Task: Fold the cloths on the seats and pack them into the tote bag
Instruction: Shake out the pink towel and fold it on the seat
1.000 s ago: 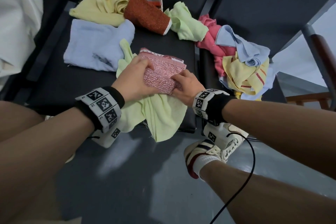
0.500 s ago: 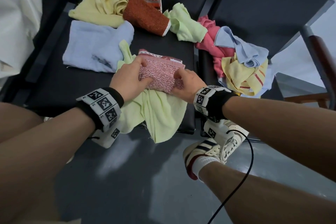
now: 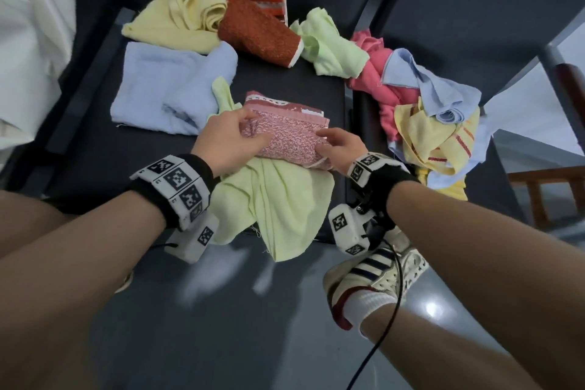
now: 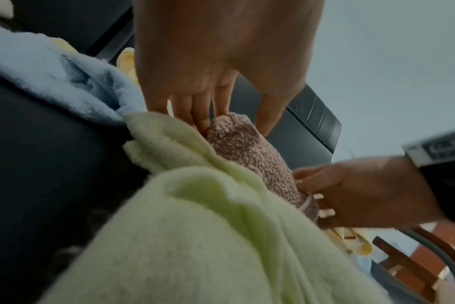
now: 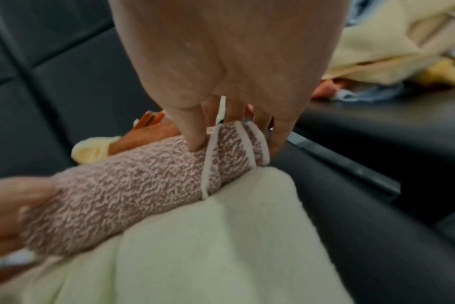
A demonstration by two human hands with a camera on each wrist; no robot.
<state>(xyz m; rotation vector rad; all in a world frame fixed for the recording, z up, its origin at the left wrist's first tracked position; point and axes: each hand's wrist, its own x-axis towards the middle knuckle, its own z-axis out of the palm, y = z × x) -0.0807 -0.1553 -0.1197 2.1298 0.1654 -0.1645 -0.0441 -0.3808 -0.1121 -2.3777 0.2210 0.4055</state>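
A folded pink speckled cloth (image 3: 286, 133) lies on a pale green cloth (image 3: 275, 199) at the front of the dark seat (image 3: 79, 155). My left hand (image 3: 228, 136) grips its left end, fingers curled under and thumb on top. My right hand (image 3: 340, 149) pinches its right end near the white hem. In the left wrist view the left hand (image 4: 221, 115) holds the pink cloth (image 4: 249, 156) above the green cloth (image 4: 195, 236). In the right wrist view the right hand (image 5: 234, 131) pinches the pink cloth (image 5: 143, 185) by its white edging.
A light blue cloth (image 3: 164, 89) lies flat to the left. Behind are a yellow cloth (image 3: 180, 9), a rust-orange cloth (image 3: 256, 32) and a green cloth (image 3: 329, 44). A heap of pink, blue and yellow cloths (image 3: 430, 117) fills the right seat. White fabric (image 3: 28, 41) hangs far left. My shoe (image 3: 373, 275) stands below.
Both hands have shifted their hold on the pink cloth, from pressing its near edge to gripping its two ends. The cloth is bunched thicker and sits slightly raised.
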